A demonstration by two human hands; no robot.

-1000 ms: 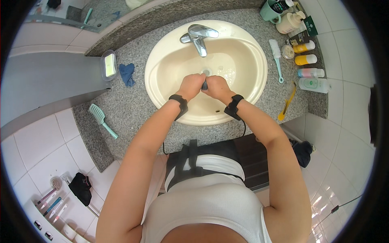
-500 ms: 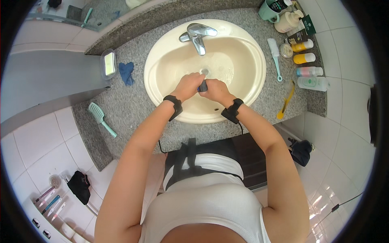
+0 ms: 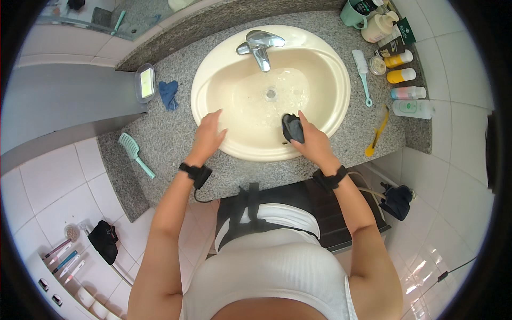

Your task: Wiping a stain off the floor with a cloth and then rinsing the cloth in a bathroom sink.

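A crumpled dark grey cloth (image 3: 293, 128) is gripped in my right hand (image 3: 314, 143), over the front right of the cream sink basin (image 3: 198, 96). Its exact kind is hard to make out in the bunched folds. My left hand (image 3: 208, 137) is empty at the basin's front left rim, thumb and fingers apart. Behind both hands the chrome faucet (image 3: 260, 49) stands at the back of the basin, above the drain (image 3: 271, 94). Drops of water lie on the basin floor.
A folded blue cloth (image 3: 168, 95) and a soap dish (image 3: 145, 84) lie left of the sink, with a mint hairbrush (image 3: 136, 154) nearer me. At right are a white and light-blue brush (image 3: 362, 77), a yellow brush (image 3: 377, 133), and several bottles, including a clear one (image 3: 412, 109).
My hands were together over the drain, squeezing the dark cloth. They have parted: the left let go and moved left to the rim, while the right carried the cloth right and nearer me.
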